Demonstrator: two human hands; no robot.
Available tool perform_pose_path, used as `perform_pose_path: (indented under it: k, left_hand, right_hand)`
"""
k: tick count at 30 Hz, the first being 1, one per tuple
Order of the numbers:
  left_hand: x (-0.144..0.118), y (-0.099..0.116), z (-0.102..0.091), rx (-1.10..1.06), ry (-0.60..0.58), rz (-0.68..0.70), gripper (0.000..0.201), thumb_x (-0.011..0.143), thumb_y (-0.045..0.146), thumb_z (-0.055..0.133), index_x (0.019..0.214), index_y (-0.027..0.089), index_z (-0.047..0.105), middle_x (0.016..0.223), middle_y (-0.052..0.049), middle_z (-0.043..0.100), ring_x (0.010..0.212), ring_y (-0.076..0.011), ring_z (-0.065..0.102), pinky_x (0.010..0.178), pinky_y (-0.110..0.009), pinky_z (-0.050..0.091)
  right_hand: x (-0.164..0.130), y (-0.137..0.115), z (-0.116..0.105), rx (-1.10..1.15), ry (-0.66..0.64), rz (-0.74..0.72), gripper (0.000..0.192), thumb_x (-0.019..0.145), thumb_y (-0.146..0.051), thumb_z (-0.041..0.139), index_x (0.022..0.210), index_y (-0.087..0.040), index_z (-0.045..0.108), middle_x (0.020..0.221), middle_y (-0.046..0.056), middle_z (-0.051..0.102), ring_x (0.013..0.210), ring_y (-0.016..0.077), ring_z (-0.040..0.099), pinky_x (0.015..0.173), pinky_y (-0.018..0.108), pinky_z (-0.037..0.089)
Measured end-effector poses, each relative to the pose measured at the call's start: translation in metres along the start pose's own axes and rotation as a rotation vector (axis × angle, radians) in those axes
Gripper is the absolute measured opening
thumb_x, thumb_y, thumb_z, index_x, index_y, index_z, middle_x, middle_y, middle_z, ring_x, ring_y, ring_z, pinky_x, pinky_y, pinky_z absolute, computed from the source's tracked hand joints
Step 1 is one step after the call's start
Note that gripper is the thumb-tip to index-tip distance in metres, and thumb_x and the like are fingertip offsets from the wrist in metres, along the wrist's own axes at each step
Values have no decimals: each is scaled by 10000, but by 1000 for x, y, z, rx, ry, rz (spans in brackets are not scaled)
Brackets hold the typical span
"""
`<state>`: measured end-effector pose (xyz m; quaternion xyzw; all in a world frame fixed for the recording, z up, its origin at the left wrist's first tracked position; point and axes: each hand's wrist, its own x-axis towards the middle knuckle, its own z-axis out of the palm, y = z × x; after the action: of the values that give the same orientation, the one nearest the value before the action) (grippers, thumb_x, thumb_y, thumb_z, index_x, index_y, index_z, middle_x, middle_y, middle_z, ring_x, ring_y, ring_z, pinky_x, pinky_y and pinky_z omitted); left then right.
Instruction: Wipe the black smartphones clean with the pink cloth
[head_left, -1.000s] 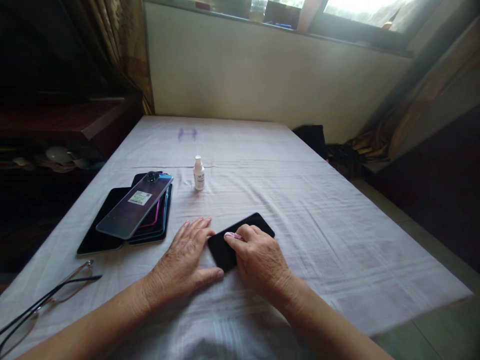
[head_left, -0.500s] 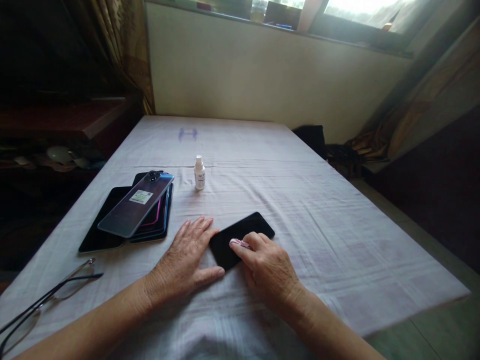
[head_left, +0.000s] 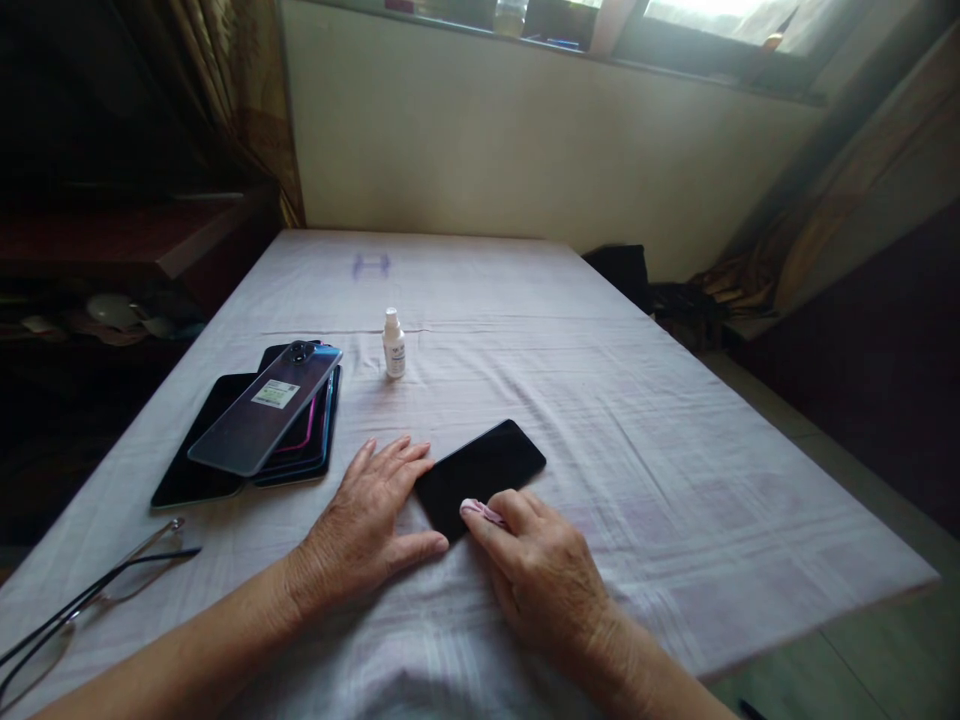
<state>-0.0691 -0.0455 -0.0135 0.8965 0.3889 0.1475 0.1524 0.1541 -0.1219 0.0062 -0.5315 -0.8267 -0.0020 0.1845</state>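
Observation:
A black phone [head_left: 480, 472] lies screen up on the white cloth-covered table [head_left: 637, 420] in front of me. My left hand [head_left: 371, 520] rests flat on the cloth, fingers spread, its thumb and fingers touching the phone's near-left corner. My right hand [head_left: 544, 570] pinches a small pink cloth [head_left: 480, 511] and presses it on the phone's near edge.
A pile of phones [head_left: 259, 420] lies to the left, the top one back side up with a label. A small white bottle [head_left: 393, 345] stands behind. Eyeglasses [head_left: 90, 600] lie at the near left edge. The table's right edge drops to the floor.
My right hand has drawn the pink cloth back along the phone toward me, from mid-screen to its near edge. The left hand has stayed in place.

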Motion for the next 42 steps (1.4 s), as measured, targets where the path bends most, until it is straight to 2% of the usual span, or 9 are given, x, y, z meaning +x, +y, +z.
perform_pose_path:
  k: [8,15,21,26,32,37,42]
  left_hand:
    - [2,5,0,-7,25,-13,662,739,504,797,1294,224,570,1418,-125,576,1369,-332,464,1188,-580,216]
    - [4,5,-2,-27,27,-16,620,752,508,787,1266,217,599,1388,-126,602,1346,-335,489,1180,-586,223]
    - [4,4,-2,-57,5,-25,586,773,482,770,1275,228,605,1394,-120,599,1350,-329,483,1176,-587,216]
    - [4,3,-1,-54,32,-16,601,766,489,778,1278,230,597,1389,-121,603,1339,-329,496,1174,-593,222]
    - [4,2,-2,-65,22,-17,586,763,441,787,1270,217,597,1392,-120,601,1346,-323,490,1173,-595,228]
    - [5,0,-4,-89,11,-9,518,794,388,756,1265,232,606,1400,-107,596,1346,-314,491,1174,-591,231]
    - [6,-4,-7,-123,-23,-6,489,808,344,729,1269,232,612,1396,-96,601,1355,-310,482,1181,-582,223]
  right_hand:
    - [-5,18,-2,-42,57,76,334,914,-112,496,1172,-182,696,925,92,664,821,192,604,724,286,499]
    - [-13,1,-3,44,2,-43,303,958,-129,463,1155,-174,689,895,81,667,756,173,587,692,273,496]
    - [-11,7,-3,-1,54,10,297,958,-135,471,1155,-170,691,903,91,664,808,188,599,713,279,490]
    - [-7,-3,-1,44,1,-41,279,952,-128,490,1138,-180,691,878,67,657,736,171,575,666,272,462]
    - [4,0,0,-3,19,37,276,955,-132,500,1140,-189,697,900,74,659,793,185,576,691,278,444]
    - [8,-7,2,35,-21,-27,268,967,-159,496,1152,-195,687,894,67,651,790,184,559,688,283,437]
    - [13,-6,2,19,7,38,259,967,-151,500,1124,-201,699,898,66,645,808,185,559,702,287,428]
